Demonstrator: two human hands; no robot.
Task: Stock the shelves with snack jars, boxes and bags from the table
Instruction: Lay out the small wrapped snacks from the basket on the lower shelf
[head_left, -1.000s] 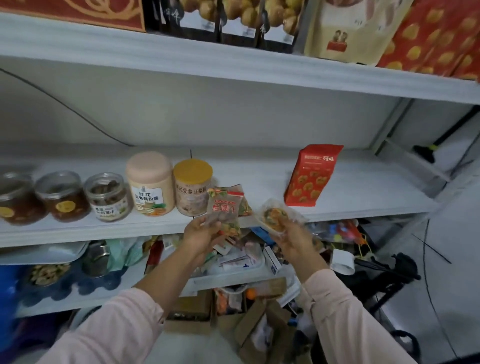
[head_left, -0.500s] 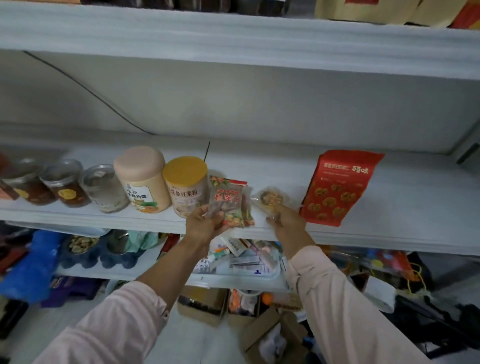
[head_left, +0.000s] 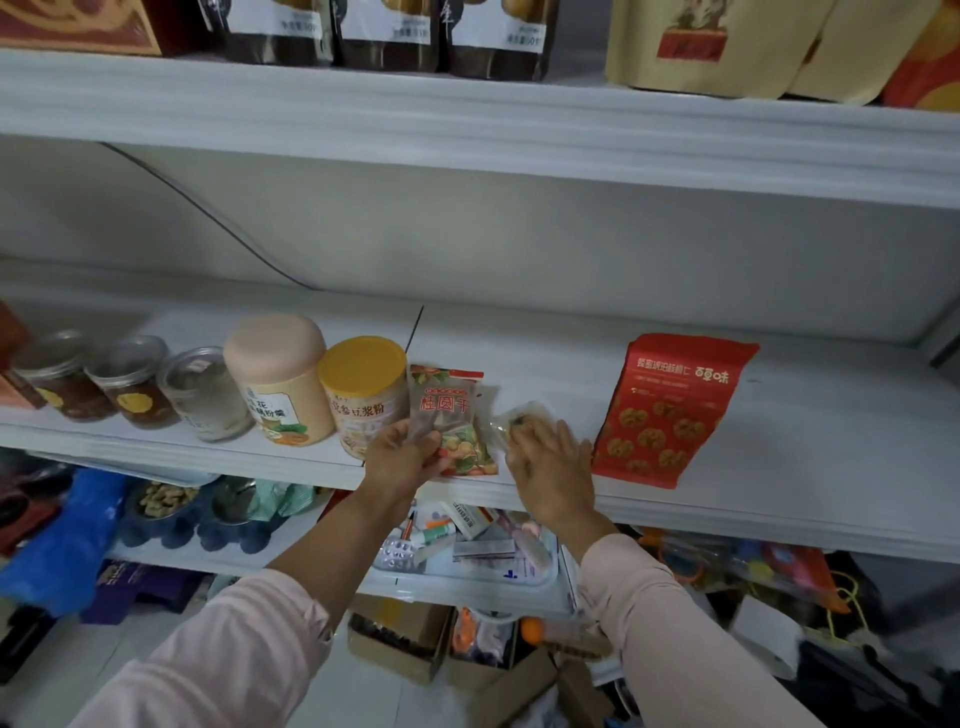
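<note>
At the white shelf's (head_left: 810, 467) front edge, a red-labelled clear snack bag (head_left: 453, 415) is gripped by the left hand (head_left: 400, 460), fingers curled; a small clear packet (head_left: 514, 422) is covered by the right hand (head_left: 550, 467), fingers spread.

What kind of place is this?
Likely a small shop's storeroom or a home pantry: white shelves lined with snack jars and a red snack bag, a tray of medicine packets below, cardboard boxes on the floor.

Glossy plastic snack bag (head_left: 451, 415); matt shelf (head_left: 805, 467).
</note>
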